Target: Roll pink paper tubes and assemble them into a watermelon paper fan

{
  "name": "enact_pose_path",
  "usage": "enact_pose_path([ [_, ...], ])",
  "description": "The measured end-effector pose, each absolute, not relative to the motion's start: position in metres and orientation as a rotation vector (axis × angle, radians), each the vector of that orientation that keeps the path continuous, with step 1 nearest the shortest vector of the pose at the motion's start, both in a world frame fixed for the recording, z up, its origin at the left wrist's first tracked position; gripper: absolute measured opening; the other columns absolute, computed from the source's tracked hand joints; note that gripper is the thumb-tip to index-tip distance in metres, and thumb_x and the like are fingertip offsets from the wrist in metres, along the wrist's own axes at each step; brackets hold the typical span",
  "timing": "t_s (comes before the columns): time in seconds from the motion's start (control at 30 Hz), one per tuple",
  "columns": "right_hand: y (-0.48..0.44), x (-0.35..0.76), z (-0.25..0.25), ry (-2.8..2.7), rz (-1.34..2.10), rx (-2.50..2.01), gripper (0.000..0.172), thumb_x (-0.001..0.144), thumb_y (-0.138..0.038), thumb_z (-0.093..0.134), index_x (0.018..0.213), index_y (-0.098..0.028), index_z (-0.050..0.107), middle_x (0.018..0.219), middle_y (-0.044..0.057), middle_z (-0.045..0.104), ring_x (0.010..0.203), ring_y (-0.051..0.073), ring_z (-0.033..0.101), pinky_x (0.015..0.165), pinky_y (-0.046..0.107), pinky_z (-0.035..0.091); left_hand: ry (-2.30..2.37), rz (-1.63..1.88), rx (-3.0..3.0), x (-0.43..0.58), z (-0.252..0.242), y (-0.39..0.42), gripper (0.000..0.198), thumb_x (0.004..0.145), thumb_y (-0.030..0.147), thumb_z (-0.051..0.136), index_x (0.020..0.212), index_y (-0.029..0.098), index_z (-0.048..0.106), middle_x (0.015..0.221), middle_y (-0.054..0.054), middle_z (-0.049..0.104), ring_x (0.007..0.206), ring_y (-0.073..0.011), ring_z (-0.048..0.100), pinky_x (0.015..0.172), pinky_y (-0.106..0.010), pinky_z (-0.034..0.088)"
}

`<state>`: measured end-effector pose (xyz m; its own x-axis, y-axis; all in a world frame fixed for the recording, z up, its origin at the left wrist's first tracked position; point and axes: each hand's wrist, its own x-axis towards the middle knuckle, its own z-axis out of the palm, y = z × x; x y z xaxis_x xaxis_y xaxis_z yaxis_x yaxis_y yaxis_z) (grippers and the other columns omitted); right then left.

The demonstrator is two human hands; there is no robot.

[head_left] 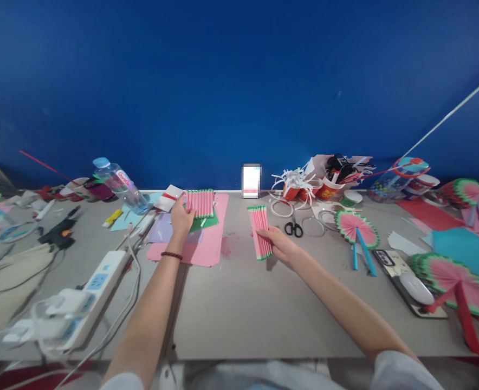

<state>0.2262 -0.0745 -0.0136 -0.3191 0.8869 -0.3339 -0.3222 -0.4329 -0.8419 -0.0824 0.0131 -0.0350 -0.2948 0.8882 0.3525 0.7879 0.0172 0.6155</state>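
Observation:
My right hand (279, 242) grips a pleated strip of pink paper (260, 233) with green ends, holding it upright by its right side just above the table. Further left, my left hand (182, 218) has its thumb and fingers closed at the left edge of a second pleated pink paper (202, 204) with green edges. That piece lies over a green sheet (207, 222), a purple sheet (162, 229) and a large pink sheet (207, 250). Part of its left end is hidden by my fingers. A dark bead bracelet (172, 255) circles my left wrist.
Black scissors (293, 229) and tape rings lie right of my right hand. Finished pink-green paper fans (357, 229) and a phone (402, 295) are further right. A power strip (97, 292), glue gun (63, 230) and tilted bottle (121, 184) occupy the left. Cups stand along the blue wall.

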Motion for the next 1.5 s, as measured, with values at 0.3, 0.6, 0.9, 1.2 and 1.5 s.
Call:
enact_pose_path([
  [0.3, -0.073, 0.227, -0.011, -0.812, 1.853, -1.050, 0.020, 0.068, -0.025, 0.074, 0.082, -0.014, 0.065, 0.070, 0.004, 0.070, 0.059, 0.012, 0.060, 0.054, 0.020, 0.048, 1.939, 1.584, 1.509, -0.075, -0.018, 0.019, 0.050, 0.073, 0.020, 0.049, 0.123, 0.014, 0.047, 0.105, -0.011, 0.061, 0.097, -0.0191, 0.060, 0.083, -0.032, 0.051],
  [0.6, -0.058, 0.245, -0.003, -0.836, 1.689, -1.099, 0.020, 0.070, -0.028, 0.073, 0.084, -0.016, 0.063, 0.073, 0.004, 0.070, 0.062, 0.014, 0.063, 0.057, 0.024, 0.050, 1.297, 1.578, 1.286, -0.019, 0.040, -0.021, 0.051, 0.070, 0.033, 0.063, 0.119, 0.022, 0.053, 0.112, -0.007, 0.060, 0.090, -0.0182, 0.063, 0.067, -0.026, 0.052],
  [0.9, -0.073, 0.268, -0.025, -0.933, 1.607, -1.189, 0.031, 0.062, -0.028, 0.078, 0.085, -0.017, 0.060, 0.075, 0.001, 0.068, 0.062, 0.014, 0.062, 0.060, 0.026, 0.051, 1.366, 1.115, 1.403, 0.007, -0.030, -0.067, 0.032, 0.071, 0.022, 0.056, 0.103, 0.017, 0.056, 0.111, -0.010, 0.060, 0.100, -0.0206, 0.059, 0.087, -0.036, 0.049],
  [1.2, -0.090, 0.268, -0.040, -1.700, 0.705, -1.601, 0.068, 0.075, -0.031, 0.062, 0.136, -0.018, 0.034, 0.101, 0.011, 0.063, 0.084, 0.025, 0.062, 0.078, 0.043, 0.050, 1.603, 0.820, 2.237, 0.024, -0.027, -0.085, 0.047, 0.086, 0.043, 0.047, 0.124, 0.016, 0.046, 0.122, -0.016, 0.049, 0.119, -0.0276, 0.047, 0.100, -0.041, 0.038],
  [1.5, -0.101, 0.284, -0.023, -2.561, 0.222, -1.152, 0.061, 0.076, 0.000, 0.038, 0.132, -0.021, 0.048, 0.143, 0.012, 0.041, 0.134, 0.024, 0.034, 0.107, 0.047, 0.032, 1.704, 0.496, 2.405, 0.058, -0.043, -0.080, 0.080, 0.072, 0.060, 0.058, 0.136, 0.017, 0.036, 0.134, -0.021, 0.045, 0.121, -0.0378, 0.044, 0.096, -0.049, 0.036],
])
